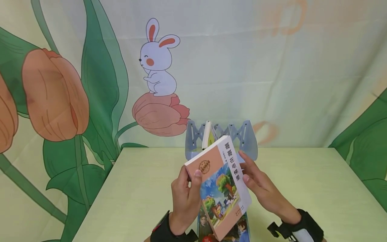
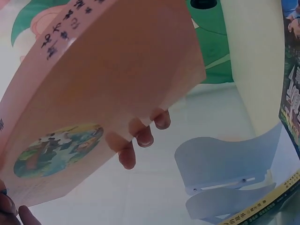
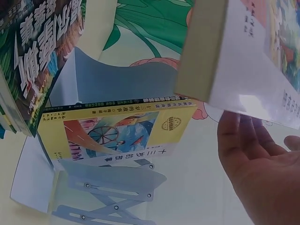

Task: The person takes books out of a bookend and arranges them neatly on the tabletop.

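Observation:
A paperback book (image 1: 222,195) with a salmon-and-white cover and a painted tree scene is held tilted above the table. My left hand (image 1: 185,200) grips it by the left edge, thumb on the front cover. Its salmon back cover (image 2: 126,70) fills much of the left wrist view, with fingertips showing at the edge. My right hand (image 1: 266,191) is at the spine side, fingers loosely extended and partly hidden behind the book; in the right wrist view the fingers (image 3: 234,136) reach the cover's edge, thumb apart. Below lies another book (image 1: 243,230) with pictured people, partly covered.
A blue expandable book rack (image 1: 251,143) stands at the table's back edge. Inside it are a yellow-spined book (image 3: 117,136) and a dark-spined one beside it. The pale table (image 1: 145,188) meets a curtain (image 1: 217,67) printed with a rabbit and tulips.

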